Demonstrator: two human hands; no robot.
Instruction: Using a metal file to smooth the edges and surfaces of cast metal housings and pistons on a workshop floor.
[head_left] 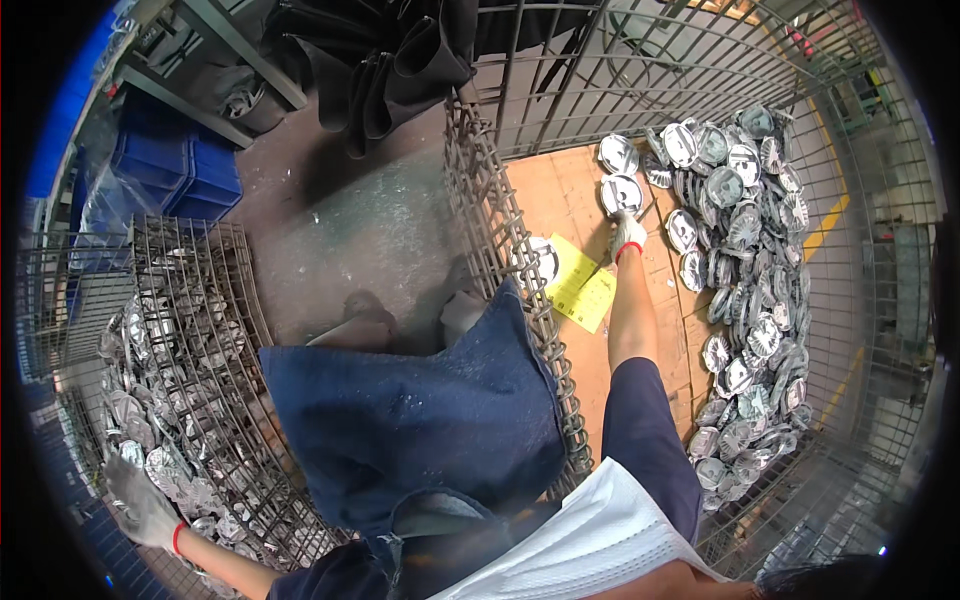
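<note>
My right hand [627, 233], in a white glove with a red band at the wrist, reaches into the right wire cage. Its fingers are closed at the near edge of a round metal casting [622, 190]. Just beyond that lies another round casting [618, 155] on the cardboard. A yellow paper sheet [583, 284] lies beside my right wrist, next to a further round casting [540, 262]. At the lower left, my left hand [142, 505], also gloved, is over the castings [170, 470] in the left wire cage. Its fingers look stretched out, though slightly blurred.
Many silvery castings [750, 270] are piled along the right cage's far side. The cage's wire rim [500, 210] runs close by my blue apron [420, 420]. Blue bins [180, 160] stand at the upper left; black sheeting [380, 70] hangs ahead.
</note>
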